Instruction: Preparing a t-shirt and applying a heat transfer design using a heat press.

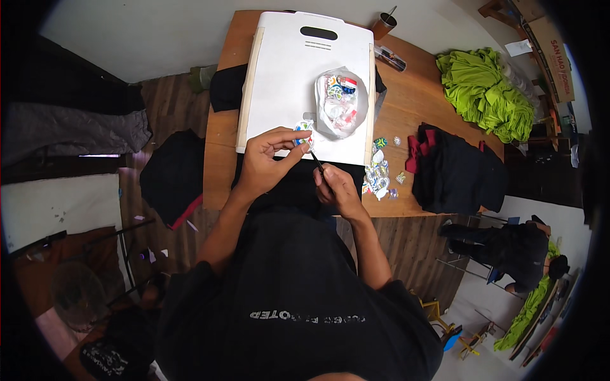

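Between the thumb and fingers of my left hand is a small colourful printed patch, white with blue, green and red parts. My right hand is closed around a thin black tool, its tip reaching up to the patch's lower edge. I cannot make out what kind of tool it is. Both hands are at the near edge of a white board with an oval slot at its far end. On the board, just beyond my hands, a clear plastic bag holds several similar colourful pieces.
Loose colourful patches lie right of the board on the wooden table. Folded black and dark red cloth and a lime-green fabric heap are farther right. A brown cup stands behind. Another person is at far right.
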Action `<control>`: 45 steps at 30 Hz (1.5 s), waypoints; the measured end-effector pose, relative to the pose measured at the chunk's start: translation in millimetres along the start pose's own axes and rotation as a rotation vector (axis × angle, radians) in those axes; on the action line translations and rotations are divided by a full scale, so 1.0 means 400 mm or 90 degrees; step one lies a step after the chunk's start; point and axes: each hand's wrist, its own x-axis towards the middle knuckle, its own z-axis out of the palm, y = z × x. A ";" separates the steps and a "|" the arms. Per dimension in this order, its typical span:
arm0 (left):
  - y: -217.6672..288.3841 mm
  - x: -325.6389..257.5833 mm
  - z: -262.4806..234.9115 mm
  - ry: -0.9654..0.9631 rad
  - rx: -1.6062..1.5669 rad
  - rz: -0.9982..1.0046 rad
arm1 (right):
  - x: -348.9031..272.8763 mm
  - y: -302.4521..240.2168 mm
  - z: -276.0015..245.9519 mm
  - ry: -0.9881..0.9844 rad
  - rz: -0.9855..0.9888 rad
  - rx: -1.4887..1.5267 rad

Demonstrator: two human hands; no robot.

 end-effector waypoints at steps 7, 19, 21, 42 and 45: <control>0.002 -0.001 0.002 0.009 -0.014 -0.009 | -0.003 0.005 0.002 0.010 0.003 0.003; 0.004 -0.003 0.003 0.013 -0.019 -0.014 | -0.001 0.011 -0.004 0.005 -0.014 -0.018; 0.001 -0.004 0.001 0.012 -0.022 -0.015 | -0.002 0.008 -0.002 0.005 -0.011 -0.015; -0.032 -0.033 0.009 0.088 -0.096 0.005 | 0.006 0.060 0.069 0.020 -0.085 0.053; -0.018 -0.034 0.010 0.098 -0.098 -0.028 | 0.006 0.056 0.087 0.045 -0.097 0.047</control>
